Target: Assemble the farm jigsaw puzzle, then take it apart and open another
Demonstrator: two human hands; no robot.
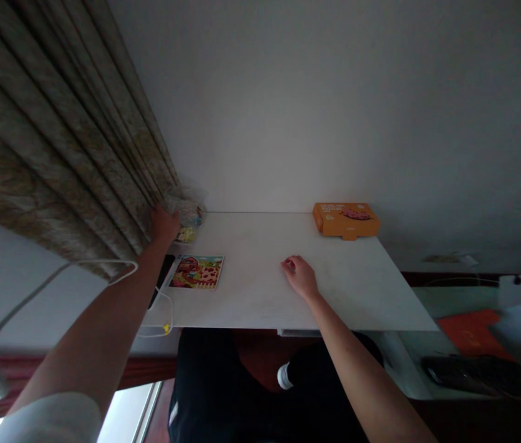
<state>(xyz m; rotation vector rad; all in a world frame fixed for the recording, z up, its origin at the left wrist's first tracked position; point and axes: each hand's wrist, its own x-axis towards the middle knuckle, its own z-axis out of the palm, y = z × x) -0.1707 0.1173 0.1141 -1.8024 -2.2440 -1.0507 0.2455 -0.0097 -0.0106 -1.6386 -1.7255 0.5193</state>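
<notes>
At the far left corner of the table, my left hand is closed on a clear plastic bag with small coloured pieces inside; its fingertips are partly hidden. A picture card with a farm scene lies flat on the table, closer to me than the bag. My right hand rests near the middle of the white table, its fingers loosely curled in with nothing visible in them.
An orange puzzle box stands at the back right corner against the wall. Beside the card are a dark flat object and a white cable. A patterned curtain hangs at left. A glass shelf at right holds assorted things.
</notes>
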